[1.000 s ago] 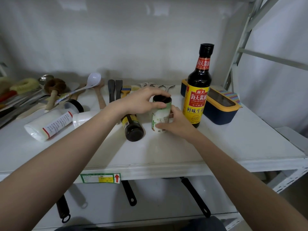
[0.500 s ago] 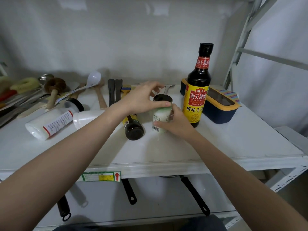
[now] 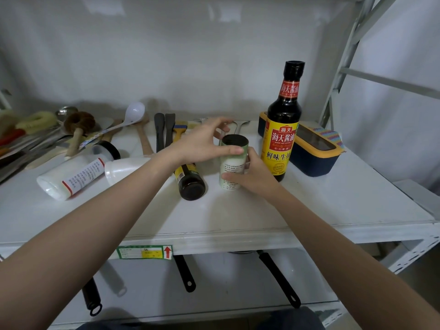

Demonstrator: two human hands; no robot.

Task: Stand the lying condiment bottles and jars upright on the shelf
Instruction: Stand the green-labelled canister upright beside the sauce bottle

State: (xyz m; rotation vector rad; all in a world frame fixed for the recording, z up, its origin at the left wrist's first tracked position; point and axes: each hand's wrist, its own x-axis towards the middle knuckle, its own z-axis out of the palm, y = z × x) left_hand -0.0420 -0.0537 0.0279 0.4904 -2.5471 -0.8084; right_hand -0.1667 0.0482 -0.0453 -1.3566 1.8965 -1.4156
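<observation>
A small green-labelled jar (image 3: 232, 166) with a black lid stands upright mid-shelf. My right hand (image 3: 254, 177) wraps its lower body, and my left hand (image 3: 202, 144) pinches its lid rim from the left. A tall dark soy sauce bottle (image 3: 282, 129) stands upright just right of the jar. A dark jar with a yellow label (image 3: 190, 182) lies on its side just left of it, bottom toward me. Further left lie a white bottle with a black cap (image 3: 73, 175) and a white container (image 3: 123, 166), both on their sides.
Ladles, spatulas and brushes (image 3: 78, 129) lie along the back left of the white shelf (image 3: 333, 206). A navy and yellow box (image 3: 314, 151) sits at the back right beside the shelf's metal upright. Pan handles (image 3: 278, 279) hang on the level below.
The green-labelled jar stayed upright between both hands and shifted slightly. My left fingers lifted off the lid top and spread, leaving only the thumb and fingertip at the rim.
</observation>
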